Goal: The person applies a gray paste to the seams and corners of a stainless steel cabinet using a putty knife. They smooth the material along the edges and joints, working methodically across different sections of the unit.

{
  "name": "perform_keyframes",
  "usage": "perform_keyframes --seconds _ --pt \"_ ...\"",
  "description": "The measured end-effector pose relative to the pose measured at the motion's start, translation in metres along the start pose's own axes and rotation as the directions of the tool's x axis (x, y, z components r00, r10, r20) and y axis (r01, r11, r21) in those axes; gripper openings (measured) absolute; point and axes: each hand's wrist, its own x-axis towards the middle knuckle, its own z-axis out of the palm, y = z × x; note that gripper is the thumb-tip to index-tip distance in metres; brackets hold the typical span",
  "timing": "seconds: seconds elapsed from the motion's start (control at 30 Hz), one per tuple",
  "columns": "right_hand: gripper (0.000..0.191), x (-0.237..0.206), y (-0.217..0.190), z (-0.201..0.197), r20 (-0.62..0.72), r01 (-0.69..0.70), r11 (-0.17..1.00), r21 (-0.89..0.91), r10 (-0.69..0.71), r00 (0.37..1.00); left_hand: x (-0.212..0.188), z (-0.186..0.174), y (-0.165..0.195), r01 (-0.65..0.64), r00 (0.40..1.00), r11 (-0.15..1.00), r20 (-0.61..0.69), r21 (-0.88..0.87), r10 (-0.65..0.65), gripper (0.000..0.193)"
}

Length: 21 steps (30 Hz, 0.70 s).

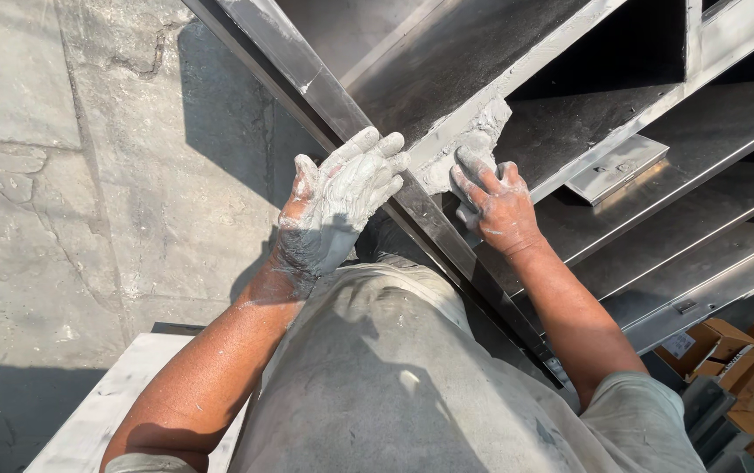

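Left grip: fingers spread flat on the metal frame bar
Right grip: curled, fingertips pressing grey putty — just above it, at the frame corner

Cracked grey concrete wall left of the fingers, hard sunlight and sharp shadows, brown cardboard boxes far below right, pale plank lower left

Both hands are bare, without gloves. The left hand is coated almost wholly in pale grey paste, thick over fingers and knuckles, thinning to streaks at the wrist. The right hand carries lighter grey smears, heaviest on the fingertips. The forearms are bare, dusted with pale specks. A loose, dusty grey garment with short sleeves covers the body nearer the camera.
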Motion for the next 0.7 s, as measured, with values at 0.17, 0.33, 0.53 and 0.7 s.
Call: perform_keyframes --seconds 0.17,0.33,0.53,0.7 --pt "0.079 -0.044 -0.001 -0.018 0.127 -0.157 0.982 -0.101 0.169 0.977 0.001 -0.012 0.003 -0.066 0.962 0.991 0.258 -0.120 0.095 0.089" --pt "0.080 0.004 0.004 -0.033 -0.056 -0.071 0.992 -0.106 0.066 0.996 0.011 -0.016 -0.004 0.128 0.990 0.988 0.067 -0.084 -0.123 0.095" --pt "0.074 0.024 0.019 -0.038 0.044 -0.127 0.988 -0.086 0.132 0.990 0.025 -0.005 -0.020 0.106 0.993 0.987 0.068 -0.118 -0.098 0.092" --pt "0.076 0.002 0.042 -0.054 -0.025 -0.136 0.991 0.004 0.136 0.990 0.036 -0.001 -0.023 0.043 0.995 0.989 0.101 -0.142 -0.029 0.086"
